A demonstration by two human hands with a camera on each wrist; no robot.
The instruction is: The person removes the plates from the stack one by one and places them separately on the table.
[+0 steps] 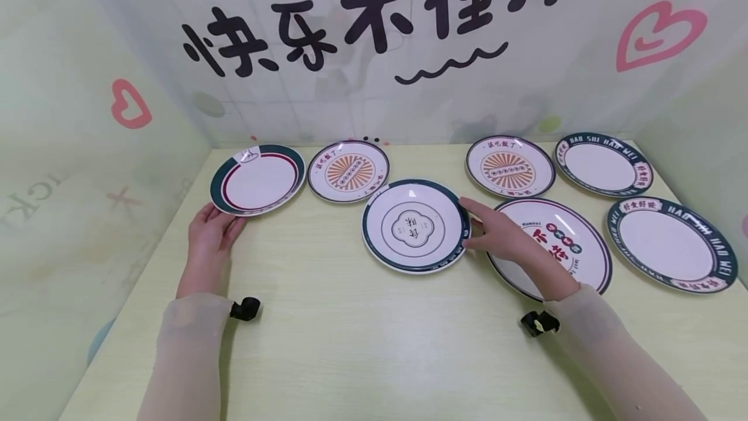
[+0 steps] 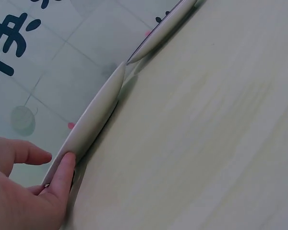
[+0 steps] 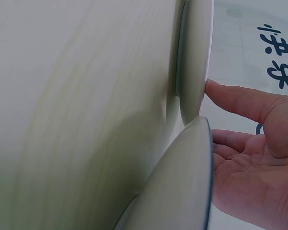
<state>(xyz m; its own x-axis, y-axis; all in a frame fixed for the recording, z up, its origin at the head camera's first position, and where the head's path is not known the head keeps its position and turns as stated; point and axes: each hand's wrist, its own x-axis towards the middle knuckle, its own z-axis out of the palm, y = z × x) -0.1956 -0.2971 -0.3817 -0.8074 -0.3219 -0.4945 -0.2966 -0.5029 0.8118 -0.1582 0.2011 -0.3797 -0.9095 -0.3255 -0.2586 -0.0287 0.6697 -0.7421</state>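
1. Fingertips of the left hand (image 1: 211,231) touch the near rim of the red-ringed plate (image 1: 258,178) at the table's (image 1: 350,343) far left; fingers straight, nothing gripped.
2. Flat and round, that plate has no long axis; its small emblem points to the far wall.
3. Right hand (image 1: 505,236), fingers extended, touches the right rim of the centre plate (image 1: 415,225), whose printed character faces away from the person.
4. Its palm hides part of the large plate (image 1: 549,245) beneath.
5. Both wrist views show only plate edges.
6. Sleeved forearms angle inward from the near edge.
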